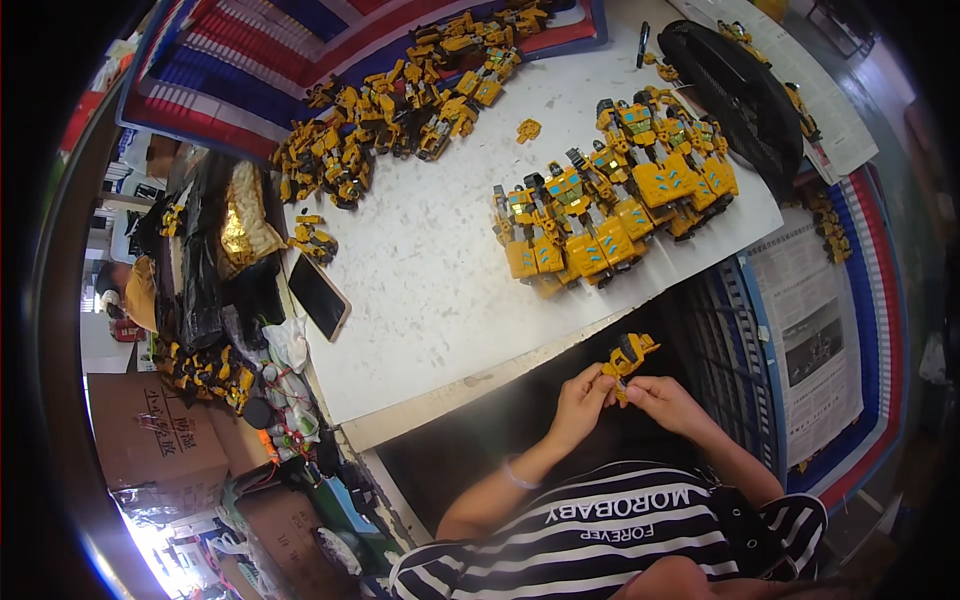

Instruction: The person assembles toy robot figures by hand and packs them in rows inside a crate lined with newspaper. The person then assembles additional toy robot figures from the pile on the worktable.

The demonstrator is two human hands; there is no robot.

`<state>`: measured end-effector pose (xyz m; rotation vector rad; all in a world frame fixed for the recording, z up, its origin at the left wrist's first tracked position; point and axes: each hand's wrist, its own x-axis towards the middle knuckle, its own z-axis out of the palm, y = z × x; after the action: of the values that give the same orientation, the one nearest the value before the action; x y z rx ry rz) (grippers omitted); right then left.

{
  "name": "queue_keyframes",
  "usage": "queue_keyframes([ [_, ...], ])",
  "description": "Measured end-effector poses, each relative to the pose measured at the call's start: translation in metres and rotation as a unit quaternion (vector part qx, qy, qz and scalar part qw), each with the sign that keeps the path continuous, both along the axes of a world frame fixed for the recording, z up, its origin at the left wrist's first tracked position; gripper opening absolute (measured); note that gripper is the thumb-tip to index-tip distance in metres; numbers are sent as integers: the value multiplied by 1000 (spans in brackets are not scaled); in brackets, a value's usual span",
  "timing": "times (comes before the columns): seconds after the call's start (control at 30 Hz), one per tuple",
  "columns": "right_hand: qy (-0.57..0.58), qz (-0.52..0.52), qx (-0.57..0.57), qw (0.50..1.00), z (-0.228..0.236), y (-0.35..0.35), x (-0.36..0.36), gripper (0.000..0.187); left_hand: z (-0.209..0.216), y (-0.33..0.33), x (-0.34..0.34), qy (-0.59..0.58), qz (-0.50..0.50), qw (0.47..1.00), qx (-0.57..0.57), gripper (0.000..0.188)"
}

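Close in front of my body, below the table's front edge, a small yellow toy robot part [630, 354] with dark bits is held up between both hands. My left hand [580, 408] is closed around its left side, fingertips pinching it low down. From the other side my right hand [664, 402] grips its lower end with thumb and fingers. My fingers cover the bottom of the part. On the white table [420, 270] beyond stand several assembled yellow toy robots [600, 220] in rows. A single loose yellow piece [528, 130] lies behind them.
A heap of yellow toy pieces [350, 130] sits by a striped crate [225, 70] at the back left. A phone [319, 296] lies at the table's left edge. A black case [735, 100] and pen [643, 45] are back right. Another crate [880, 330] with newspaper stands right.
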<state>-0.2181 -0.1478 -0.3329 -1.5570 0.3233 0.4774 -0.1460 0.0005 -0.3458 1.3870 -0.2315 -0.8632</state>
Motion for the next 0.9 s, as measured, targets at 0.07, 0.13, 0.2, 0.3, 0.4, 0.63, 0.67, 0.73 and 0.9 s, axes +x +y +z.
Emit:
queue_keyframes([
  [0.07,-28,-42,-33,998,3,3,-2,22,4,0,2,11,-7,1000,-11,25],
  [0.13,-56,-84,-63,993,8,5,-4,20,4,1,3,20,-14,999,-20,25],
  [0.2,26,-192,87,977,12,2,-11,18,0,2,1,55,-10,997,-57,22],
  [0.3,-9,-227,131,965,25,3,-14,17,7,2,0,6,-39,999,-28,17],
  [0.4,-12,-213,198,957,42,-4,-14,12,19,1,-3,-150,-82,983,67,10],
  [0.63,78,-153,282,944,37,-3,-18,13,18,4,-1,-371,-92,922,61,14],
  [0.67,92,-151,301,937,36,-2,-20,15,18,4,-2,-385,-101,915,62,15],
  [0.73,108,-147,322,929,34,-3,-20,18,18,6,-3,-397,-110,909,65,15],
  [0.9,126,-64,260,955,27,-8,-27,25,15,11,-8,-396,-148,905,40,14],
])
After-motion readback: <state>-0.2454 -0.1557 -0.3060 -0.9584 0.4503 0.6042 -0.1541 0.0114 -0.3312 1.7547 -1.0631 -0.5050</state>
